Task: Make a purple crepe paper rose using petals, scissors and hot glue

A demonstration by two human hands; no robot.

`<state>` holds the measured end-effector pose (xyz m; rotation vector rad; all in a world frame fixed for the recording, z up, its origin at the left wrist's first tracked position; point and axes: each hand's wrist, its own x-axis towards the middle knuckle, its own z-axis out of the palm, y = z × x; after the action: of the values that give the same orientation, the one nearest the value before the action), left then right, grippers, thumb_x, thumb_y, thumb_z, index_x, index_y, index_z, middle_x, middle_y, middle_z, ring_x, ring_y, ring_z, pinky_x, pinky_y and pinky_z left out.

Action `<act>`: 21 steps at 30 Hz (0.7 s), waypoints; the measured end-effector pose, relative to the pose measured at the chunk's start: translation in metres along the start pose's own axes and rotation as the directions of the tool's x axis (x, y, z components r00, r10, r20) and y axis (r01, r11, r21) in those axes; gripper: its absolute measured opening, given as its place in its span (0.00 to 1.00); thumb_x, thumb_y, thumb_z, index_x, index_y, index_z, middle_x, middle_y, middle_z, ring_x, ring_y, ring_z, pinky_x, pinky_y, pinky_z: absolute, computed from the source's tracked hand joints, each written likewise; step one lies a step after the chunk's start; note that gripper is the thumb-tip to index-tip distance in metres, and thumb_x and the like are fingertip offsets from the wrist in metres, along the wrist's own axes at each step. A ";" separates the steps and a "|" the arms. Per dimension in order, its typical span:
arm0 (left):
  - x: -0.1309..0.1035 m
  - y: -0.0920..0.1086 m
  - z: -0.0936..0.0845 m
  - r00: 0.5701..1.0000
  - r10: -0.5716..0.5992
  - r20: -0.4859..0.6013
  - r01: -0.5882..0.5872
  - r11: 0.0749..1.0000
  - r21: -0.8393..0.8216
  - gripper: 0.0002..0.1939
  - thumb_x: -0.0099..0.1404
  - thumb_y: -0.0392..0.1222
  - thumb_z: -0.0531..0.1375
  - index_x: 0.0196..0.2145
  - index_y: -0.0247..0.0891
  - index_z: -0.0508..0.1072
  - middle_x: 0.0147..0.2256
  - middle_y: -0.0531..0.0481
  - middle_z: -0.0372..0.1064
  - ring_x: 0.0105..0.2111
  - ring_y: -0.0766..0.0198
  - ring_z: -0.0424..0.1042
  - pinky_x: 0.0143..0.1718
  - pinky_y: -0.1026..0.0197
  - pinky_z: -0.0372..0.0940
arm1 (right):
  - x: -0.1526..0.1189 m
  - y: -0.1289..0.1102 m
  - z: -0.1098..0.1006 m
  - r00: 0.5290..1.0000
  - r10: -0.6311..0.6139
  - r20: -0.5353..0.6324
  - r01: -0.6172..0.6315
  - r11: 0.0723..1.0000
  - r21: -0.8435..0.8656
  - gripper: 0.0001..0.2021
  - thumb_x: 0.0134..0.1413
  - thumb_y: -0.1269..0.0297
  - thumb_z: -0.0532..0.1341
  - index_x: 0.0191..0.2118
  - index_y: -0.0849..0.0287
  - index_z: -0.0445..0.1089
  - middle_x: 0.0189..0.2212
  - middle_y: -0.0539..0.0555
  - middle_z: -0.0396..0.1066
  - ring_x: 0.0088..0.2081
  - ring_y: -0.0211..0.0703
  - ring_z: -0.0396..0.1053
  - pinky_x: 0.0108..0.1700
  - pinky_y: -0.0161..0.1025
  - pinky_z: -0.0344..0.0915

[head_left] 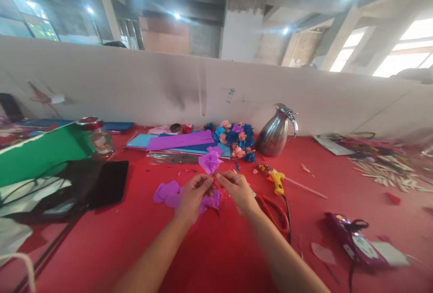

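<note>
Both hands meet over the middle of the red table, just below a purple paper flower [211, 160] that stands upright above the fingertips. My left hand [196, 192] is closed in a pinch at the flower's base. Fingertips of my right hand [238, 189] are pressed together close beside it, at the same spot; what they hold is too small to make out. Loose purple paper petals [169, 194] lie on the table beside and behind my left hand. Red-handled scissors [275, 214] rest to the right of my right wrist.
A yellow glue gun [278, 183] with a cord lies right of the hands. Behind are purple paper sheets [181, 140], a bunch of paper flowers [237, 139] and a metal jug [274, 131]. A black phone-like slab [110, 184] is left; a purple device [355, 241] lies right.
</note>
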<state>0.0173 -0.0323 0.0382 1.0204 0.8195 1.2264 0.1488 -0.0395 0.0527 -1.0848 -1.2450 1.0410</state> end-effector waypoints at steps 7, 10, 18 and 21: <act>-0.003 -0.002 0.006 0.997 -0.064 0.050 0.066 0.997 -0.035 0.16 0.48 0.50 0.69 0.23 0.36 0.71 0.21 0.53 0.69 0.20 0.69 0.65 0.23 0.65 0.60 | -0.005 0.001 0.004 0.989 0.128 0.074 -0.145 0.936 0.320 0.14 0.38 0.53 0.69 0.26 0.60 0.74 0.20 0.47 0.67 0.24 0.35 0.60 0.29 0.35 0.58; -0.002 -0.001 0.005 0.994 -0.082 0.070 0.085 0.995 -0.047 0.16 0.48 0.51 0.69 0.24 0.36 0.72 0.23 0.51 0.70 0.23 0.67 0.68 0.28 0.63 0.63 | -0.004 0.003 0.004 0.991 0.111 0.070 -0.129 0.927 0.352 0.13 0.40 0.54 0.68 0.26 0.59 0.72 0.20 0.46 0.65 0.24 0.34 0.58 0.28 0.34 0.57; 0.007 0.001 -0.006 0.993 0.077 -0.087 -0.079 0.997 -0.020 0.11 0.49 0.46 0.69 0.27 0.38 0.76 0.27 0.51 0.73 0.31 0.64 0.70 0.37 0.62 0.63 | -0.007 0.005 0.006 0.993 0.097 0.071 -0.113 0.955 0.276 0.11 0.43 0.55 0.66 0.30 0.58 0.73 0.24 0.47 0.66 0.25 0.33 0.57 0.29 0.33 0.55; 0.005 0.005 -0.005 0.991 0.092 -0.094 -0.095 0.995 -0.023 0.10 0.48 0.45 0.69 0.29 0.39 0.78 0.29 0.52 0.74 0.33 0.63 0.71 0.38 0.61 0.64 | -0.008 0.006 0.009 0.991 0.091 0.094 -0.114 0.952 0.284 0.12 0.43 0.55 0.66 0.30 0.59 0.72 0.25 0.47 0.66 0.25 0.33 0.58 0.29 0.33 0.56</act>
<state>0.0120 -0.0266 0.0417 0.9948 0.8318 1.3697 0.1397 -0.0459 0.0459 -0.8954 -1.0663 1.3121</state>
